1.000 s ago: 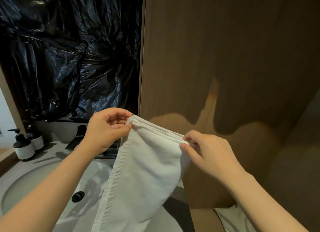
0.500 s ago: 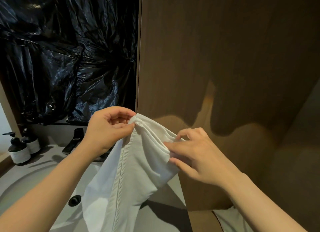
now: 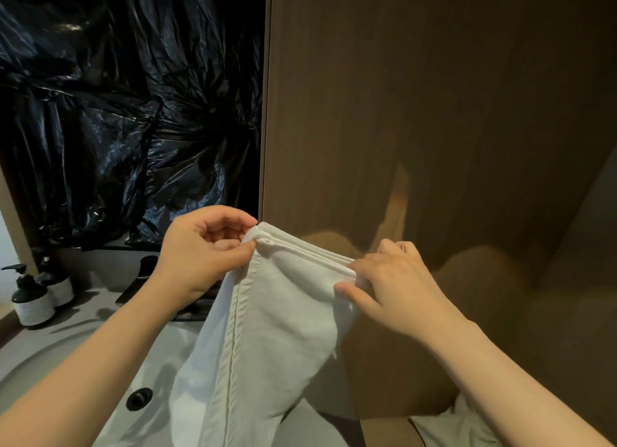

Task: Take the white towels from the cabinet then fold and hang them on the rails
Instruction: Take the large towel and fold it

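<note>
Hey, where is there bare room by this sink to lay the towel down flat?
Bare counter lies between the pump bottles and the black tap, and a grey strip shows between the hanging towel and the wooden panel. The bottles crowd the left corner; a white cloth fills the lower right.

Dim, warm light; soft shadows on the wooden panel [image 3: 434, 146]; glare on black plastic [image 3: 117, 113].
</note>
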